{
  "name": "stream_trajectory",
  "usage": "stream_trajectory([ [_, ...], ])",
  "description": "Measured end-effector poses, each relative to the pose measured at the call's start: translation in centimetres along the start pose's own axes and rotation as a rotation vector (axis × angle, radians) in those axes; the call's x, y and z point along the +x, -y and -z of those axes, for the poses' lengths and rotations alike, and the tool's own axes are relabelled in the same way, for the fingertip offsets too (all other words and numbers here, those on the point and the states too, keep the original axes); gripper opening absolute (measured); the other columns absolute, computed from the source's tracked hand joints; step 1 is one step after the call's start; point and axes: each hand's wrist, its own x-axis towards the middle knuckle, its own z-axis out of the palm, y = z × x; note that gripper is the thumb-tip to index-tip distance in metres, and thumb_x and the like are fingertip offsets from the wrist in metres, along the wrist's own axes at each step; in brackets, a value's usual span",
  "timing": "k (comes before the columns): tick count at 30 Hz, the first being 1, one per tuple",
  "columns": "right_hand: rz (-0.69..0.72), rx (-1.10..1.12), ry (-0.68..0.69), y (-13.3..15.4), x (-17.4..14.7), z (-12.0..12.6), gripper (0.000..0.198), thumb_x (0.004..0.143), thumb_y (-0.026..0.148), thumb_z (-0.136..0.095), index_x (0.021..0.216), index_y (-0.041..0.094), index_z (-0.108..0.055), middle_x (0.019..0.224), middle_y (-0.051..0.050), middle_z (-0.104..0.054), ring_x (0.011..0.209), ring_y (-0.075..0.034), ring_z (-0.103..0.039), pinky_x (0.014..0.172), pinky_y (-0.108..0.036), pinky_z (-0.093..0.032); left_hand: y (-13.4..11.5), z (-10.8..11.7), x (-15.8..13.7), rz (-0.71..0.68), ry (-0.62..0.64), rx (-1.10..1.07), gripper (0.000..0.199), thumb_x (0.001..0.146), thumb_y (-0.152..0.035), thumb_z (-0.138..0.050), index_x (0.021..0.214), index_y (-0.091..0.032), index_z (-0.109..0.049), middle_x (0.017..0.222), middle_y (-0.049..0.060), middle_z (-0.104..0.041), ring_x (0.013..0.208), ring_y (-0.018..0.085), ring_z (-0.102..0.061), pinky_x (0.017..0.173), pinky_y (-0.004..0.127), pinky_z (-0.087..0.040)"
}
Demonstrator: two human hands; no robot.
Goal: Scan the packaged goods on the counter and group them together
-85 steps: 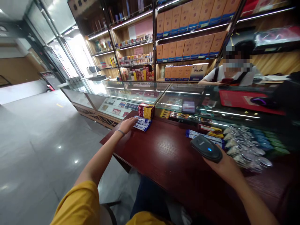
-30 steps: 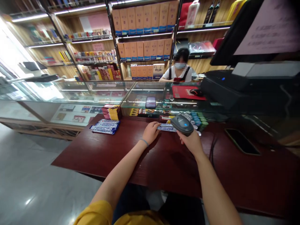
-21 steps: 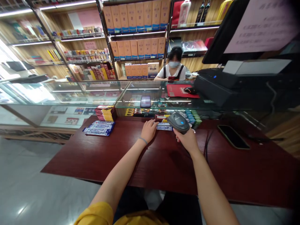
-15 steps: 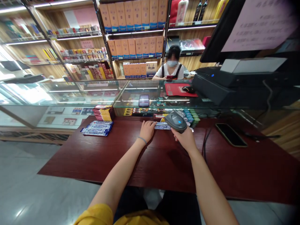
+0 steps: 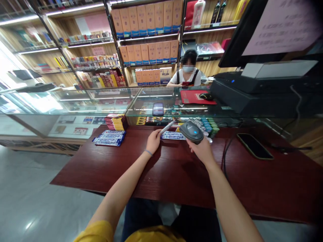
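My left hand (image 5: pixel 153 142) is closed on the end of a slim, pale packet (image 5: pixel 167 127), which is tilted up off the table. Just right of it, several blue-and-white packets (image 5: pixel 173 135) lie flat near the table's back edge. Wrapped in my right hand (image 5: pixel 202 151) is a dark barcode scanner (image 5: pixel 191 131) with a lit blue spot, pointing left over those packets. A separate pile of blue-and-white packets (image 5: pixel 109 138) sits at the left. Behind that pile is a stack of red-and-yellow boxes (image 5: pixel 115 122).
A black phone (image 5: pixel 254 146) and a dark cable (image 5: pixel 224 158) lie on the red-brown table (image 5: pixel 176 181). Green and blue round items (image 5: pixel 212 127) stand by the glass counter (image 5: pixel 147 95). A monitor (image 5: pixel 242 30) looms at right. A seated person (image 5: pixel 188 72) is behind the counter.
My left hand has picked up one packet from the small group and moved slightly left with it. The scanner stays in my right hand; the view has shifted a little.
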Motion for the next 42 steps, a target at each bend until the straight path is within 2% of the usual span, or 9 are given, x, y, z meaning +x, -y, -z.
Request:
stream_trajectory([
  [4,0.031,-0.056,0.030,-0.2,-0.3,-0.7,0.052,0.081,0.049,-0.074,0.124,0.025,-0.059,0.096,-0.008,-0.076,0.090,-0.031,-0.075,0.071,-0.041,-0.060,0.0,3.8,-1.2,0.416,0.138,-0.561,0.027,0.095,-0.027,-0.064,0.118,-0.014,-0.069,0.108,0.012,-0.073,0.091,0.020,-0.071,0.081,0.034,-0.060],
  [7,0.081,-0.130,0.132,-0.4,-0.8,-1.4,0.055,0.081,0.047,-0.074,0.130,0.028,-0.056,0.106,-0.007,-0.076,0.100,-0.033,-0.074,0.081,-0.045,-0.060,0.1,6.0,-2.0,0.518,0.149,-0.791,0.027,0.093,-0.025,-0.069,0.117,-0.013,-0.067,0.110,0.014,-0.072,0.088,0.019,-0.073,0.076,0.030,-0.062],
  [13,0.106,-0.193,0.277,-0.3,-1.3,-2.3,0.064,0.080,0.039,-0.074,0.139,0.031,-0.050,0.121,-0.006,-0.075,0.110,-0.032,-0.072,0.094,-0.045,-0.057,0.0,6.8,-2.1,0.523,0.144,-0.844,0.025,0.094,-0.023,-0.066,0.117,-0.012,-0.067,0.113,0.014,-0.072,0.086,0.017,-0.073,0.075,0.030,-0.063],
  [18,0.120,-0.297,0.242,-0.3,-1.3,-2.3,0.058,0.077,0.038,-0.072,0.133,0.028,-0.061,0.111,-0.008,-0.078,0.111,-0.036,-0.072,0.093,-0.048,-0.057,0.2,6.4,-2.1,0.548,0.125,-0.831,0.029,0.090,-0.018,-0.069,0.118,-0.012,-0.066,0.115,0.015,-0.073,0.089,0.020,-0.074,0.074,0.030,-0.063],
  [25,0.092,-0.245,0.219,-0.6,-1.4,-2.2,0.055,0.078,0.041,-0.072,0.130,0.028,-0.058,0.111,-0.007,-0.078,0.104,-0.033,-0.074,0.092,-0.046,-0.058,0.5,6.4,-2.0,0.551,0.136,-0.864,0.031,0.095,-0.026,-0.067,0.123,-0.014,-0.065,0.115,0.015,-0.072,0.087,0.019,-0.074,0.074,0.031,-0.063],
  [31,0.115,-0.215,0.215,-0.9,-1.3,-2.2,0.054,0.079,0.042,-0.072,0.128,0.028,-0.058,0.113,-0.008,-0.077,0.105,-0.032,-0.073,0.093,-0.045,-0.057,-0.2,6.2,-2.1,0.523,0.087,-0.827,0.022,0.096,-0.032,-0.067,0.107,-0.013,-0.066,0.106,0.012,-0.072,0.078,0.015,-0.072,0.065,0.026,-0.063],
  [33,0.136,-0.203,0.206,-1.0,-1.2,-2.2,0.053,0.080,0.043,-0.072,0.128,0.027,-0.058,0.113,-0.008,-0.077,0.105,-0.032,-0.073,0.093,-0.045,-0.057,-0.7,6.4,-2.0,0.495,0.047,-0.811,0.022,0.095,-0.032,-0.069,0.106,-0.013,-0.066,0.106,0.012,-0.072,0.076,0.015,-0.071,0.064,0.026,-0.063],
  [37,0.141,-0.212,0.181,-1.2,-1.1,-2.2,0.054,0.079,0.046,-0.071,0.127,0.025,-0.059,0.107,-0.009,-0.077,0.100,-0.033,-0.074,0.084,-0.044,-0.058,-2.1,7.9,-1.4,0.426,-0.136,-0.795,0.030,0.092,-0.034,-0.073,0.113,-0.016,-0.064,0.105,0.009,-0.072,0.082,0.015,-0.072,0.070,0.028,-0.064],
  [42,0.124,-0.221,0.200,-1.3,-1.1,-2.2,0.053,0.080,0.050,-0.069,0.125,0.024,-0.060,0.096,-0.009,-0.077,0.092,-0.035,-0.075,0.071,-0.040,-0.057,-2.7,12.5,-1.7,0.252,-0.323,-0.633,0.045,0.081,-0.037,-0.083,0.116,-0.019,-0.062,0.101,0.004,-0.070,0.087,0.017,-0.074,0.075,0.029,-0.062],
])
